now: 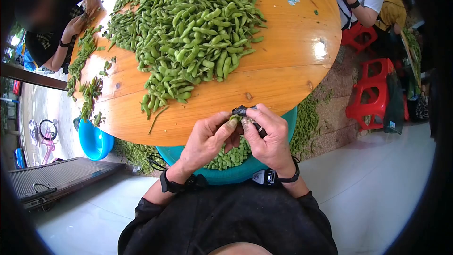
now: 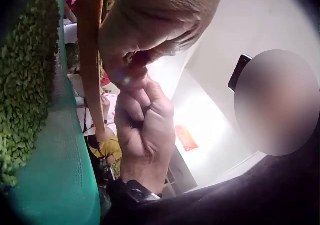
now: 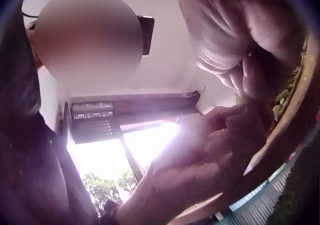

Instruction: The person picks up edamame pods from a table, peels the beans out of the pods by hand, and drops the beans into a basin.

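Observation:
At the table's near edge my left hand [image 1: 211, 138] pinches a green soybean pod [image 1: 234, 118] between thumb and fingers. My right hand [image 1: 270, 137] meets it there, its fingers curled round a small black tool [image 1: 242, 110]; the tool's exact kind cannot be made out. Below both hands stands a teal basin [image 1: 218, 177] with shelled green beans [image 1: 229, 159] in it. Those beans [image 2: 25, 85] also show along the left side of the left wrist view. In the right wrist view the hands' fingertips come together, with the pod mostly hidden.
A big heap of soybean pods [image 1: 193, 33] covers much of the round wooden table [image 1: 288, 61]. Two other people sit at its far left and far right. A blue basin [image 1: 94, 140] stands left, red stools [image 1: 375, 92] right, and husks [image 1: 306, 125] litter the floor.

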The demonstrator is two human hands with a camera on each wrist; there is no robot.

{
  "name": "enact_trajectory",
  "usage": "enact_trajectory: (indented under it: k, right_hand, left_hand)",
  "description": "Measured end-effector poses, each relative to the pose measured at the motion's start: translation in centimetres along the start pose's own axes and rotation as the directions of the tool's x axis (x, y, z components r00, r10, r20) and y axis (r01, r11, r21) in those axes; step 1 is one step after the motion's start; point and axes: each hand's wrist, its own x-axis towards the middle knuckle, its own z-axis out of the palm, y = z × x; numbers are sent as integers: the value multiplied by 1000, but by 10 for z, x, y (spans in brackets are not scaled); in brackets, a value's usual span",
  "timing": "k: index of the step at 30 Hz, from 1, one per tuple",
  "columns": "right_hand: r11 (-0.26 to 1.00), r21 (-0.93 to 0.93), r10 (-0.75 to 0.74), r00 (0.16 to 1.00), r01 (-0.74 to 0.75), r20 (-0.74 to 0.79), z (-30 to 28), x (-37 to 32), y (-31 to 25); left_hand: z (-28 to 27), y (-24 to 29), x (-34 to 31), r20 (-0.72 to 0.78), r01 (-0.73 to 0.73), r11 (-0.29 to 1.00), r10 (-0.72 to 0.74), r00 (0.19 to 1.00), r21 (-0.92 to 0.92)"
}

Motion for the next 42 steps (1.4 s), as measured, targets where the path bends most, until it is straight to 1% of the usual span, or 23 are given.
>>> enact_trajectory:
  k: [1,2,3,4,6,7,8,9,11,13,14,16,20,22,23,25,28,32,34,35,37,41,42]
  right_hand:
    - [1000,11,22,999,-22,39,-3,0,0]
    - [996,-54,-65,997,67,37,-7,1,1]
    - [997,-55,-60,998,62,35,-9,2,1]
    - [997,-1,-81,996,82,37,-12,3,2]
    - [993,53,-107,994,104,38,-16,2,2]
    - [995,98,21,1000,-22,15,-18,1,2]
    - [978,147,149,989,-147,-2,-19,1,2]
    - [978,151,147,989,-145,-2,-17,0,2]
    - [867,354,333,936,-351,114,-15,-4,3]
    - [824,434,335,931,-364,143,-8,-7,2]
    - [827,440,332,936,-349,118,-3,-9,4]
    - [845,426,318,944,-323,86,0,-9,4]
    - [757,543,370,924,-362,99,4,-11,0]
    - [579,704,415,892,-411,179,4,-12,1]
    - [579,705,413,893,-410,180,4,-13,2]
    - [470,768,413,877,-435,245,3,-13,3]
    - [494,762,374,893,-419,248,3,-13,3]
    - [560,729,386,902,-394,191,7,-10,1]
    - [730,595,321,937,-337,138,5,-7,2]
    - [730,595,321,937,-337,138,4,-6,3]
    - [753,593,256,957,-286,136,2,-4,6]
    - [764,580,230,959,-284,167,1,-1,5]
    - [835,502,191,974,-226,121,4,-1,6]
  left_hand:
    - [1,-2,0,0,2,1000,-2,1000,-1]
    - [4,-5,-1,-60,-54,990,62,996,126]
    - [6,-7,-1,-108,-100,962,131,985,254]
    - [4,-10,1,-104,-99,962,129,986,254]
    - [-2,-14,4,-114,-272,948,292,950,165]
    - [-1,-12,4,-115,-273,947,294,949,167]
    - [0,-10,2,-168,-189,979,175,970,-74]
    - [0,-8,2,-188,-103,944,44,981,-314]
    - [0,-9,4,-149,-109,931,60,987,-348]
    - [6,-11,7,-209,-165,895,83,974,-415]
    - [7,-12,7,-206,-162,895,81,975,-415]
    - [11,-14,6,-253,-209,935,136,958,-288]
    - [14,-22,6,-271,-269,906,182,945,-328]
    - [14,-24,6,-312,-289,936,218,925,-203]
    - [15,-24,6,-313,-291,935,220,924,-201]
    - [18,-23,5,-325,-320,928,248,913,-192]
    - [17,-24,5,-317,-331,906,242,917,-265]
    - [17,-23,5,-313,-334,908,251,916,-252]
    - [13,-21,4,-234,-246,932,184,954,-267]
    - [11,-19,3,-235,-246,932,184,954,-267]
    - [6,-14,3,-80,-74,824,34,996,-562]
    - [-3,-11,4,23,15,732,1,1000,-681]
    - [-5,-10,3,43,40,720,-14,999,-693]
